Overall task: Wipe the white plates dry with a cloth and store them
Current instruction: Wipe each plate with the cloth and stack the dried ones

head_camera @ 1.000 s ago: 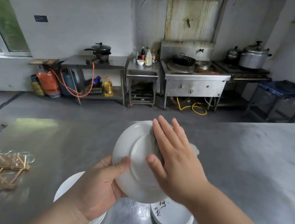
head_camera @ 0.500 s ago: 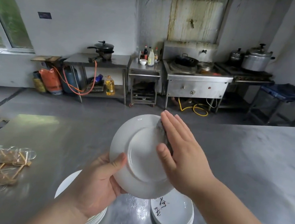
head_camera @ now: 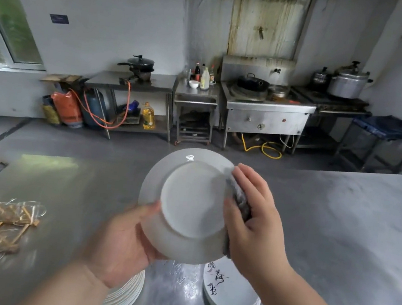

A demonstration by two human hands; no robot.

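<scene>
Fingers (head_camera: 249, 181) of the right hand (head_camera: 258, 230) curl round a grey cloth (head_camera: 239, 200), pressing it on the right rim of a white plate (head_camera: 189, 201), underside facing up. Opposite them, the left hand (head_camera: 120, 241) grips the plate's lower-left rim, thumb on top. Beneath both hands, a plain stack (head_camera: 127, 292) and a painted stack (head_camera: 230, 295) sit on the counter (head_camera: 337, 232).

A round white plate (head_camera: 189, 201) is held up above the steel table (head_camera: 337, 232), tilted with its underside and foot ring toward the camera. The left hand (head_camera: 120, 243) grips its lower left rim. A grey cloth (head_camera: 239, 202), bunched in the right hand (head_camera: 259, 225), is pinched over the plate's right edge. On the table below lie a left stack (head_camera: 127, 292) of white plates, partly hidden by the wrist, and a right stack (head_camera: 230, 295), seemingly lower, whose top plate bears dark brush lettering
</scene>
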